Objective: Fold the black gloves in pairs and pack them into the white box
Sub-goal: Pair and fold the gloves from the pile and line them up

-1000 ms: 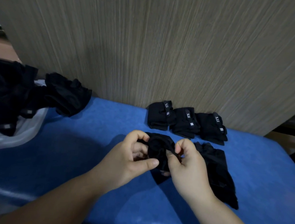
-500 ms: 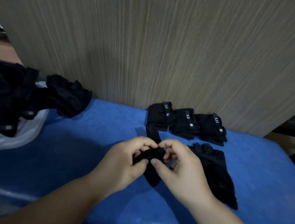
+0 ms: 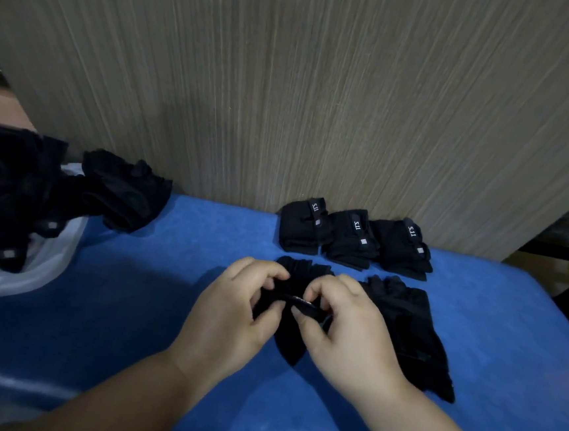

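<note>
We are pinching black glove bundle (image 3: 306, 268) mid-desk (image 3: 130, 305), left hand (image 3: 230, 310) and right hand (image 3: 345, 327) both curled on it. We are judging: strap needs wrapping tight and flat, matching folded pairs (image 3: 351, 238) at back edge.

Three folded glove bundles (image 3: 302, 229) (image 3: 349, 240) (image 3: 400, 249), one white box (image 3: 48, 265), two hands (image 3: 233, 310) (image 3: 345, 327).

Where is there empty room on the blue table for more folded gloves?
Bare blue table lies between the white box and the left hand, along the wall between the glove pile and the folded row, and right of the loose glove. It is crowded around the right hand and the held glove.
</note>
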### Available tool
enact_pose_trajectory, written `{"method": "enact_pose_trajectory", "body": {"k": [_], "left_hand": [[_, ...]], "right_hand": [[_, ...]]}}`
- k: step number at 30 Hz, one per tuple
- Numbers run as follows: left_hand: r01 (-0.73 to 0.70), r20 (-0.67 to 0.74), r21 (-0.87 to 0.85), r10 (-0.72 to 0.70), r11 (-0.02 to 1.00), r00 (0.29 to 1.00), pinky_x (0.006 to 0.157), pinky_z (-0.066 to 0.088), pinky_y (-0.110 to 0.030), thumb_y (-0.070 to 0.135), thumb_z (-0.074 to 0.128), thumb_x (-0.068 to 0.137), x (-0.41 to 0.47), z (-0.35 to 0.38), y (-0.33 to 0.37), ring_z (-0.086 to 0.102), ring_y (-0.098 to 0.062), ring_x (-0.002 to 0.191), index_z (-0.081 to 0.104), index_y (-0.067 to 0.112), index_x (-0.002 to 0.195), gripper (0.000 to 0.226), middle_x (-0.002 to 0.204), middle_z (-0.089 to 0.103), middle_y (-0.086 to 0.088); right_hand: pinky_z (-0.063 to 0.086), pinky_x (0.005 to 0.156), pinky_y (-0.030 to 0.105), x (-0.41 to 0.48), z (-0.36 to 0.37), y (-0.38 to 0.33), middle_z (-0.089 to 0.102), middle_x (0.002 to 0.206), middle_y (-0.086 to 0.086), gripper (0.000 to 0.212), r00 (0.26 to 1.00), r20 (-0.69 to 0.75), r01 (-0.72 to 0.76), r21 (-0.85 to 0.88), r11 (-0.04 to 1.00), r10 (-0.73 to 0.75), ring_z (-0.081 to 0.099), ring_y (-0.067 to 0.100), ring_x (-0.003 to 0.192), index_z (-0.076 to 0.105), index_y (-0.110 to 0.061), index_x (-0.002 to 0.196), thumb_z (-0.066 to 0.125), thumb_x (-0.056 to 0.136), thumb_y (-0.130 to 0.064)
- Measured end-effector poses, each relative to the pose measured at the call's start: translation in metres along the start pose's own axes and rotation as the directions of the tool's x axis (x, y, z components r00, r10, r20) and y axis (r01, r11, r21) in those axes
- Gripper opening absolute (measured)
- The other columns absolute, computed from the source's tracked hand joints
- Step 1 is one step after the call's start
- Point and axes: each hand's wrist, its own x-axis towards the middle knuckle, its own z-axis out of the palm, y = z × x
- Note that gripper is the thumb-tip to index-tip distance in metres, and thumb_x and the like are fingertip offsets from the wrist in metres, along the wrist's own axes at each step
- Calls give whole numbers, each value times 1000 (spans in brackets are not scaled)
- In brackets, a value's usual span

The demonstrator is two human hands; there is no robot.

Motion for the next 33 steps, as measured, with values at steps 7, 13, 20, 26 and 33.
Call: {"method": "enact_pose_trajectory", "body": {"k": [7, 13, 20, 26, 33], "left_hand": [[83, 3, 41, -84, 996, 996, 55, 39, -17, 27, 73, 76, -1, 3, -5, 46, -9, 63, 41, 29, 68, 33, 65, 45, 10], [168, 200, -96, -146, 981, 969, 50, 40, -24, 33, 76, 67, -1, 1, -6, 48, -13, 53, 41, 27, 76, 37, 74, 52, 8], [517, 267, -517, -445, 683, 855, 80, 57, -50, 39, 69, 82, 9, -3, -2, 66, -22, 71, 41, 14, 74, 38, 66, 55, 1], [564, 277, -478, -494, 674, 824, 63, 40, -39, 33, 70, 54, 10, -5, -7, 47, -19, 63, 46, 30, 67, 27, 75, 52, -1], [551, 278, -533, -482, 642, 831, 67, 35, -39, 18, 60, 64, 10, -6, -2, 40, -22, 69, 48, 33, 70, 20, 78, 47, -8]], "right_hand": [[41, 62, 21, 1, 0, 4, 42, 86, -14, 31, 997, 44, -55, -72, 996, 58, 49, 8, 72, 39, -31, 79, 68, 75, -24], [44, 68, 25, 2, -5, 3, 38, 91, -15, 31, 983, 174, -26, -149, 989, 52, 50, 9, 78, 45, -34, 94, 65, 72, -25], [48, 61, 29, 0, -1, 0, 43, 85, -16, 20, 994, 106, -24, -125, 992, 37, 52, 10, 68, 52, -34, 87, 65, 75, -24], [44, 66, 17, 0, 0, -2, 46, 95, -18, 34, 978, 61, -201, 20, 979, 199, 52, 3, 71, 48, -38, 95, 72, 72, -31], [58, 63, 33, 7, -3, -9, 69, 82, 8, 44, 780, 389, -624, 530, 574, 490, 72, 21, 75, 37, -32, 109, 69, 84, -15]]}}
